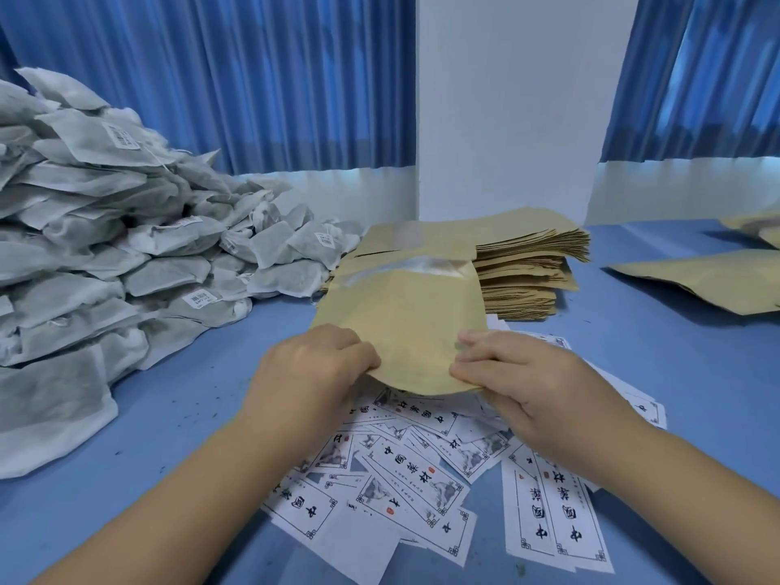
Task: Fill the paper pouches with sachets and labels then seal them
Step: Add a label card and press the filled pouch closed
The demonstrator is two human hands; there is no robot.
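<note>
Loose labels [392, 491] litter the surface [169, 415] beneath both hands. Pouch [401, 327] held over them, near edge pinched by left hand [312, 373] and right hand [519, 373]. Risk: paper creases under the pinch, or slips loose when one hand reaches for sachets [105, 268] piled left.

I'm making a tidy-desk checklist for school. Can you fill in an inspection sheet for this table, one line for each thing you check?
Surface: blue table, dotted with small dark specks.
Job's things: one paper pouch held above the labels, which lie scattered near the person; heap of sachets on the left; stack of empty pouches behind; more pouches lying at the far right.
Clutter: nothing seen beyond the specks.
Grippers: left hand and right hand both grip the paper pouch's near edge.
Cables: nothing seen.
Surroundings: blue curtains and a white wall behind.
</note>
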